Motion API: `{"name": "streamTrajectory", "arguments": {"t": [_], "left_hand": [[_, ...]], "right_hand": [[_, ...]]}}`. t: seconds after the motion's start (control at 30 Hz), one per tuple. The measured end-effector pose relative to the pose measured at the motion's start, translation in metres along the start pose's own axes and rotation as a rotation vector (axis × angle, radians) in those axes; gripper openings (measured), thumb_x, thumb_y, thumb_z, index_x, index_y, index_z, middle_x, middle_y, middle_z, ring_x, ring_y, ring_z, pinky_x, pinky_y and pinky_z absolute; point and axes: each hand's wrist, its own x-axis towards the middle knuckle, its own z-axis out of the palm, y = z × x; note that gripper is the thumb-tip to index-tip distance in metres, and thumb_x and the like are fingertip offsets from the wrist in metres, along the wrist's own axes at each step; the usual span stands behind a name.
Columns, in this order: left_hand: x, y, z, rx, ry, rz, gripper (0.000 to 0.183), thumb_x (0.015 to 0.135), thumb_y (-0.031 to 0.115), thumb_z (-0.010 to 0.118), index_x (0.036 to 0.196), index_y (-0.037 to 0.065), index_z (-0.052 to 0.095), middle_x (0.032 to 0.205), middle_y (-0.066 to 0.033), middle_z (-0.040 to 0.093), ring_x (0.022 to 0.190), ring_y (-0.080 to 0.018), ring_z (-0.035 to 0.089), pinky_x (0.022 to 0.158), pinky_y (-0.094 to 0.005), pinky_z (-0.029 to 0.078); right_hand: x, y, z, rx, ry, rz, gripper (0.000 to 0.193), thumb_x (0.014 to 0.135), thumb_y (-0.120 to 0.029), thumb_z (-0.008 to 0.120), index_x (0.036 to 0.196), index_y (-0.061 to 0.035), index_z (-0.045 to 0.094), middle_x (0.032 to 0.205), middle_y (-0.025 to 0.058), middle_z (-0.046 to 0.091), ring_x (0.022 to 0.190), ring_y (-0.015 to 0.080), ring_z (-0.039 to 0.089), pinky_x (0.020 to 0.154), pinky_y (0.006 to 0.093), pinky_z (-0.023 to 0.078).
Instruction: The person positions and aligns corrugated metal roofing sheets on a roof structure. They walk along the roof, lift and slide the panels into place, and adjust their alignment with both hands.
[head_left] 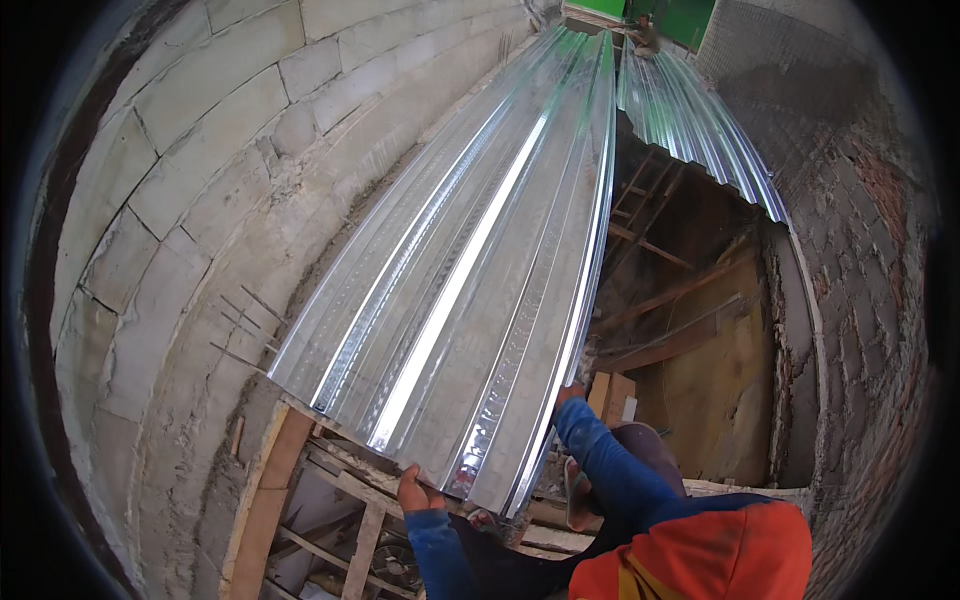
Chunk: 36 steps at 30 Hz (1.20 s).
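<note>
A long, shiny ribbed metal decking sheet (410, 330) stretches from my hands to the far end, beside the left wall. My left hand (415, 490) is closed on its near end edge. Farther right, my right hand (568, 394) grips the sheet's right edge; the fingers are partly hidden. Both arms wear blue sleeves, and orange cloth (700, 555) fills the lower right. Under and beside the sheet show a bent knee (642, 450) and a sandalled foot (577, 492).
A second ribbed sheet (690, 110) lies at the far right, where a person (644, 38) crouches. Between the sheets opens a deep gap with timber props (665, 300). Rebar ends (245, 320) jut by the left block wall (190, 170). Wooden framing (362, 545) lies below; a rough brick wall (865, 300) stands right.
</note>
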Motion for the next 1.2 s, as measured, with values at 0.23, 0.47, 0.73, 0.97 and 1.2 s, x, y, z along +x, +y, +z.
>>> {"name": "streamTrajectory", "arguments": {"t": [0.23, 0.47, 0.73, 0.97, 1.2], "left_hand": [[0.000, 0.009, 0.006, -0.055, 0.034, 0.091, 0.025, 0.079, 0.014, 0.052, 0.098, -0.002, 0.053, 0.095, -0.0113, 0.057, 0.085, -0.0276, 0.059, 0.076, -0.0415, 0.050], [-0.018, 0.037, 0.013, -0.086, 0.055, 0.171, 0.026, 0.079, 0.016, 0.052, 0.099, -0.001, 0.053, 0.098, -0.0114, 0.057, 0.090, -0.0266, 0.058, 0.080, -0.0399, 0.048], [-0.018, 0.027, 0.035, 0.030, 0.081, 0.101, 0.018, 0.078, 0.014, 0.054, 0.090, 0.000, 0.052, 0.090, -0.0099, 0.056, 0.086, -0.0252, 0.057, 0.079, -0.0391, 0.047], [-0.015, 0.037, 0.029, -0.129, -0.027, 0.064, 0.021, 0.079, 0.011, 0.053, 0.097, -0.001, 0.052, 0.094, -0.0112, 0.055, 0.088, -0.0265, 0.057, 0.081, -0.0406, 0.048], [-0.024, 0.044, 0.039, -0.115, -0.063, 0.081, 0.021, 0.079, 0.011, 0.053, 0.096, -0.001, 0.052, 0.095, -0.0110, 0.055, 0.087, -0.0257, 0.058, 0.079, -0.0400, 0.049]], "right_hand": [[-0.012, -0.017, 0.020, -0.016, -0.062, 0.015, 0.037, 0.079, -0.016, 0.057, 0.110, 0.0042, 0.054, 0.098, 0.0196, 0.061, 0.089, 0.0301, 0.061, 0.073, 0.0391, 0.049], [-0.026, -0.021, 0.051, -0.066, -0.131, 0.019, 0.036, 0.080, -0.016, 0.057, 0.109, 0.0043, 0.054, 0.098, 0.0192, 0.062, 0.088, 0.0295, 0.061, 0.073, 0.0384, 0.049], [-0.031, -0.034, 0.019, -0.115, -0.067, -0.021, 0.034, 0.081, -0.016, 0.056, 0.108, 0.0044, 0.055, 0.097, 0.0186, 0.062, 0.087, 0.0288, 0.061, 0.073, 0.0376, 0.049], [-0.039, -0.038, 0.022, -0.149, -0.092, -0.030, 0.033, 0.081, -0.016, 0.055, 0.107, 0.0045, 0.055, 0.096, 0.0181, 0.062, 0.087, 0.0281, 0.061, 0.072, 0.0369, 0.050], [-0.034, -0.042, 0.025, -0.197, -0.100, -0.031, 0.032, 0.082, -0.016, 0.055, 0.107, 0.0046, 0.056, 0.096, 0.0177, 0.063, 0.086, 0.0275, 0.062, 0.072, 0.0363, 0.050]]}}
